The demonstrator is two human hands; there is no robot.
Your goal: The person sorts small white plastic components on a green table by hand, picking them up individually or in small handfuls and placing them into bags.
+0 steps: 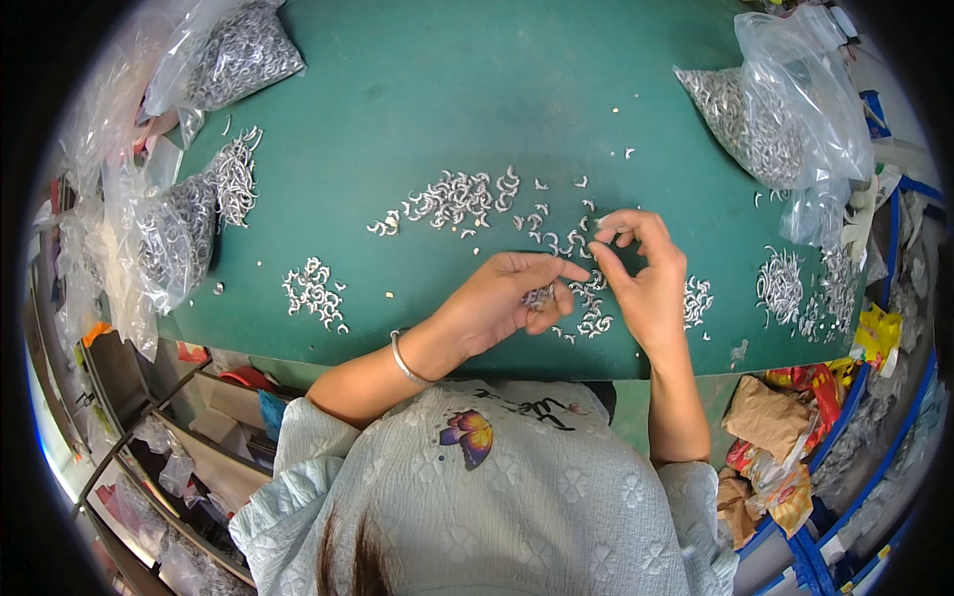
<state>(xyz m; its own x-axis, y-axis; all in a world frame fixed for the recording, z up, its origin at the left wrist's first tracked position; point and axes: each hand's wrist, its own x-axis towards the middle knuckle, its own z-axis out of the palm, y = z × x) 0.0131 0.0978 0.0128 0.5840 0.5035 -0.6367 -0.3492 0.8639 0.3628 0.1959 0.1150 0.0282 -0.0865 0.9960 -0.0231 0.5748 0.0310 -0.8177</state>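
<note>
My left hand [512, 301], a bangle on its wrist, is curled palm-up around a few small curved silver metal pieces [540, 296]. Its index finger and thumb point toward my right hand [644, 273]. The right thumb and fingertips are bent close together just above the table; whatever lies between them is too small to make out. Beneath and between both hands lie scattered curved metal pieces [594, 324]. A larger heap of the same pieces [459, 199] sits beyond my left hand, and a smaller pile [313, 293] is to its left.
Clear plastic bags full of metal pieces stand at the left [179, 238], far left [243, 60] and right [765, 124] of the green table [477, 99]. More loose piles lie at the right [782, 288] and left [237, 179]. Shelves [214, 427] and crumpled packaging [770, 417] are below the edge.
</note>
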